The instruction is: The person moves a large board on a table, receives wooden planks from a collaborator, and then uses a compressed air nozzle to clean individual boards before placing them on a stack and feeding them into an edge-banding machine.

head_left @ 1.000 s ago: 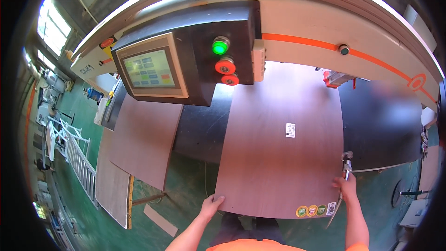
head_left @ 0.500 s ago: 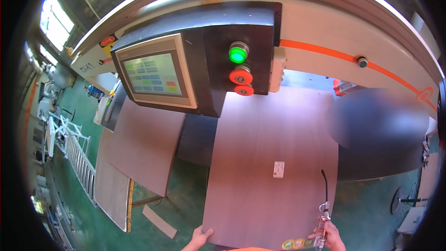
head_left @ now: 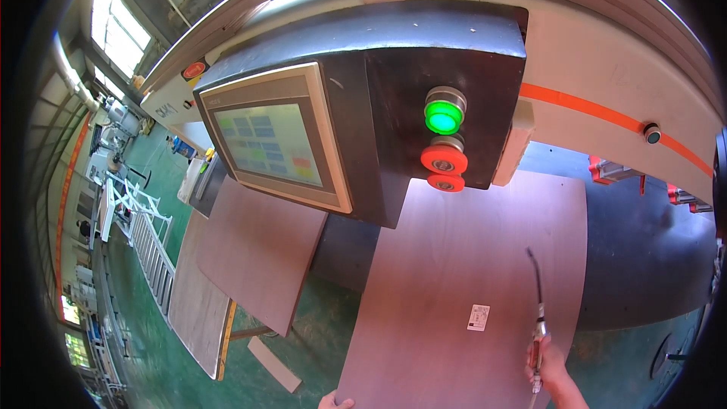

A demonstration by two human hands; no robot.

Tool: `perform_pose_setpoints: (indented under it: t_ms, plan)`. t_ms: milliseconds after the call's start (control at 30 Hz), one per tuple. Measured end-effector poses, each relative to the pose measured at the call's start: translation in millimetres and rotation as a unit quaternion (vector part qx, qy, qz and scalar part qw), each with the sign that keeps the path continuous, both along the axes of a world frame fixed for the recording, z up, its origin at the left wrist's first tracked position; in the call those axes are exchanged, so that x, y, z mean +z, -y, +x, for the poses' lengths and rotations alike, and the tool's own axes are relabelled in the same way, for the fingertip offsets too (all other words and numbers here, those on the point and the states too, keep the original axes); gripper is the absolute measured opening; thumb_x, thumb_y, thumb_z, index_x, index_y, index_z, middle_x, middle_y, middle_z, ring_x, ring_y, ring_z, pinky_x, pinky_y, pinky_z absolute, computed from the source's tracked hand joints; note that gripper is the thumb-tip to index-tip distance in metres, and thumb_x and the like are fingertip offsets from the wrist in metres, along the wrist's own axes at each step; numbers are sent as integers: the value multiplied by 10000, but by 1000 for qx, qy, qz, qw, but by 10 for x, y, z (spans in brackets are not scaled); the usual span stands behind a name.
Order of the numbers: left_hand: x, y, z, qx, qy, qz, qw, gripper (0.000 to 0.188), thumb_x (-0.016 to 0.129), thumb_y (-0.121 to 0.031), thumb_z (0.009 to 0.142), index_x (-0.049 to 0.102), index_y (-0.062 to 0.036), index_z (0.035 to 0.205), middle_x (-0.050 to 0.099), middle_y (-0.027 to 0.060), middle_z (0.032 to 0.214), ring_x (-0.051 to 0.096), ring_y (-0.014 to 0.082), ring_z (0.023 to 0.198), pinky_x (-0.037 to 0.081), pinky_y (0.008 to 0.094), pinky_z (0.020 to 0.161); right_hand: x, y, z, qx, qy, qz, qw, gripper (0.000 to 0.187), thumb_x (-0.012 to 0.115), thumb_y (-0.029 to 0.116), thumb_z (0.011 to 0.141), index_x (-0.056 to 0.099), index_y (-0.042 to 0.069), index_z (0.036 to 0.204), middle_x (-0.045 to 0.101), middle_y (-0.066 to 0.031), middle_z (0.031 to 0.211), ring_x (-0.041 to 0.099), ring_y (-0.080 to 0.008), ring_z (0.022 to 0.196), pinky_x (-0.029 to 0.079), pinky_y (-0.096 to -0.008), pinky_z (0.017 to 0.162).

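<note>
A wide brown wood-grain panel (head_left: 424,326) lies in front of me and runs away under the machine's control box. Near its middle sits a small white label (head_left: 478,318). My right hand (head_left: 553,367) is closed around an air blow gun (head_left: 541,327), whose thin black nozzle points away over the right part of the panel. A hose trails below that hand. At the lower picture edge my left hand (head_left: 333,401) grips the panel's left edge, its thumb on top; the rest of it is cut off.
Above the panel hangs a black control box (head_left: 401,129) with a touchscreen (head_left: 269,140), a lit green button (head_left: 444,117) and red buttons. More boards (head_left: 257,250) rest at left, beside a ladder-like roller frame (head_left: 151,257). A dark machine table (head_left: 644,273) extends right.
The view has shifted, so the control box looks larger and the panel lower. My right hand has moved forward over the panel with the blow gun. My left hand is now mostly out of frame.
</note>
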State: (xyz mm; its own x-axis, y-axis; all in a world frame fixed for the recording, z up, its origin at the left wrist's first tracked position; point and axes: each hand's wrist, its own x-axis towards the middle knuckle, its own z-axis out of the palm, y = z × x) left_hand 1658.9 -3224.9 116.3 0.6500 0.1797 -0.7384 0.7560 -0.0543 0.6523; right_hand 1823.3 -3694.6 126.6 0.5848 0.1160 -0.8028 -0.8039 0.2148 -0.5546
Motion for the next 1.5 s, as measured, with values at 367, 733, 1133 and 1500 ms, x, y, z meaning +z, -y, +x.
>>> perform_pose_setpoints:
  t_ms: [367, 733, 1133, 1500]
  plan:
    - [-406, 621, 691, 70, 41, 84, 993, 299, 675, -163, 815, 619, 65, 1001, 660, 90, 898, 605, 154, 794, 482, 298, 736, 2, 311, -957, -122, -27, -1, 992, 632, 246, 610, 931, 507, 39, 1002, 612, -133, 695, 545, -184, 467, 367, -251, 368]
    - [-504, 732, 1165, 76, 56, 104, 990, 268, 671, -131, 803, 624, 85, 954, 664, 114, 885, 618, 167, 790, 484, 297, 729, 150, -159, -1601, -210, 22, -57, 976, 471, 415, 572, 915, 576, 133, 974, 543, 28, 639, 444, -65, 446, 315, -202, 367]
    - [394, 1694, 1181, -646, 307, 303, 630, 900, 794, -353, 592, 393, -102, 1357, 215, 264, 1457, 182, 470, 1350, 163, 700, 1016, 694, 194, -803, -136, 160, -26, 977, 610, 316, 612, 922, 521, 46, 1020, 614, -98, 704, 584, -144, 548, 397, -234, 371]
    - [64, 2111, 1247, -677, 297, 365, 565, 886, 785, -223, 576, 400, -87, 1362, 192, 306, 1450, 238, 580, 1278, 265, 728, 937, 1981, -78, 638, -141, 239, -47, 959, 573, 303, 598, 931, 494, 60, 973, 546, -65, 650, 504, -111, 478, 374, -212, 332]
